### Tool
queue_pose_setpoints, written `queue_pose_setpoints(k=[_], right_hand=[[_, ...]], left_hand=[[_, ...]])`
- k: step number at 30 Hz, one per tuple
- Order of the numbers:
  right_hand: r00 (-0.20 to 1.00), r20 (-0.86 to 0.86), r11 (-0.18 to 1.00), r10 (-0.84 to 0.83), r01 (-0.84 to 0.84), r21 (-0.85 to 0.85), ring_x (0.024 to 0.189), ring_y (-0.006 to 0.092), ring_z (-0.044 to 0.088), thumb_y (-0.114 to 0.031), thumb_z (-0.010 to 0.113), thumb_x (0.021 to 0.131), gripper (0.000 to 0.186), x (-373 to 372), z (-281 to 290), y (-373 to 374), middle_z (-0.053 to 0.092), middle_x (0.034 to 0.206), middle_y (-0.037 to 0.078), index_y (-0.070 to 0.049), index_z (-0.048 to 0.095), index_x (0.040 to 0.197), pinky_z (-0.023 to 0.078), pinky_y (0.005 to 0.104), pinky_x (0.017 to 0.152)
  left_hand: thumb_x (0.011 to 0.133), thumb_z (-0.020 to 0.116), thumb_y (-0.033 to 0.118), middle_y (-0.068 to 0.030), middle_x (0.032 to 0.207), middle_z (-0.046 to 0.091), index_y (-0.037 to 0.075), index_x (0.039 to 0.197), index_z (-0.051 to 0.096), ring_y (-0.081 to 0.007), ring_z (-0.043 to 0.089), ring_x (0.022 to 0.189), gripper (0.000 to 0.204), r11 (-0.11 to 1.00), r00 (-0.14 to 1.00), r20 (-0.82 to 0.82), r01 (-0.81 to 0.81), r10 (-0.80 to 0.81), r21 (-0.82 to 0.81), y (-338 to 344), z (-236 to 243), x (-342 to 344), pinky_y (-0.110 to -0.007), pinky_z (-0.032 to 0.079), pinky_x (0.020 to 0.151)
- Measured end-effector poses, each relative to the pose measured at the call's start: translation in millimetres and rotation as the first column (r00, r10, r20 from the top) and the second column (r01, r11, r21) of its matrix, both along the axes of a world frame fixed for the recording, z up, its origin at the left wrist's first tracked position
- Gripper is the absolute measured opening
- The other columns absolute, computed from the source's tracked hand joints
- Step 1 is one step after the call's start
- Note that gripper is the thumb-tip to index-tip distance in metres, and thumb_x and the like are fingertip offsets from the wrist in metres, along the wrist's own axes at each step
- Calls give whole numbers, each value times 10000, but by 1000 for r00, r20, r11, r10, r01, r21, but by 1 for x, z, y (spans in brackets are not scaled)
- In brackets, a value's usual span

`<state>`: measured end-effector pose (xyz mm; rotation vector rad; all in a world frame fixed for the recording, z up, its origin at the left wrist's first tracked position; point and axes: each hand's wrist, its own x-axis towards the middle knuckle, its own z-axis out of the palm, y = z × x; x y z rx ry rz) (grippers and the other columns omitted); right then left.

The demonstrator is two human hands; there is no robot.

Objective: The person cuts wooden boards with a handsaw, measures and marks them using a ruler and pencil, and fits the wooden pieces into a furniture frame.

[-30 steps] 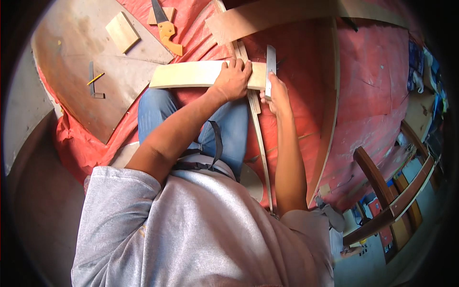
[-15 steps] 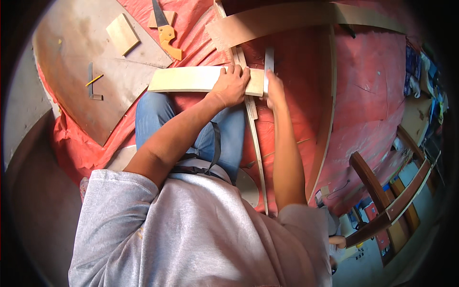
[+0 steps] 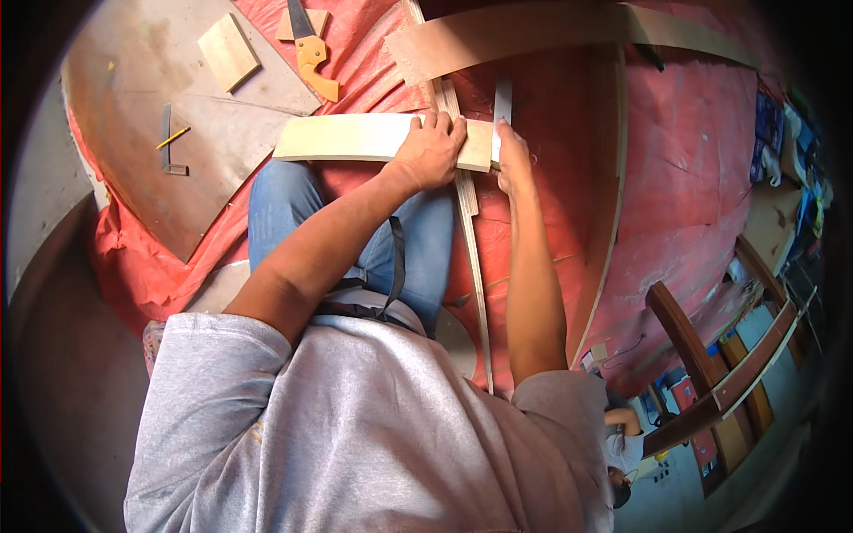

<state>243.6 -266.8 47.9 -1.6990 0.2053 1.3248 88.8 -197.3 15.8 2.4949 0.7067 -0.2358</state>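
A pale wooden board (image 3: 346, 138) lies crosswise over my thigh and a long layered-wood strip (image 3: 467, 200). My left hand (image 3: 431, 153) presses on the board toward its right end, fingers bent over the far edge. In my right hand (image 3: 514, 160) is a flat, pale grey bar (image 3: 504, 96), held upright in the view against the board's right end. The thumb lies along the bar; the other fingers are mostly hidden. Whether the bar is a file or a sanding block I cannot tell.
A handsaw (image 3: 313, 64) with a yellow handle lies beyond the board. On the brown sheet (image 3: 115, 80) at left are a wood block (image 3: 228, 53), a try square (image 3: 166, 138) and a pencil (image 3: 180, 135). A curved thin wood panel (image 3: 515, 40) spans the far side. Another person (image 3: 625, 444) is at lower right.
My right hand, blurred before, now shows sharply, with the bar still at the board's end. My left hand stays on the board. The whole view has shifted slightly.
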Motion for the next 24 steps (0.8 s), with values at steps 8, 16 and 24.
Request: queue_pose_setpoints(k=[8, 16, 24], right_hand=[[995, 22, 995, 96, -97, 23, 451, 150, 562, -415, 488, 1091, 393, -36, 24, -92, 587, 637, 69, -28, 530, 1041, 443, 279, 363], [995, 31, 994, 95, -93, -51, 500, 135, 589, -450, 525, 1066, 407, 10, -33, -21, 648, 743, 35, -64, 619, 1153, 439, 262, 375], [989, 1, 978, 147, -145, -152, 436, 158, 520, -310, 519, 1080, 296, -50, 85, -96, 556, 626, 68, -20, 509, 1024, 428, 296, 378]], left_hand=[[823, 695, 253, -249, 1267, 585, -36, 1463, 478, -416, 551, 1242, 735, 1000, 1000, 24, -6, 6, 17, 2, 0, 1, -556, 480, 999], [790, 698, 221, -227, 1248, 583, -9, 1438, 483, -399, 557, 1240, 721, 999, 999, 32, -33, 33, 9, -2, 3, 1, -510, 484, 1004], [812, 697, 231, -239, 1253, 598, -28, 1442, 486, -399, 566, 1231, 713, 1000, 1000, 12, -6, 6, -6, 2, 1, 2, -542, 497, 984]])
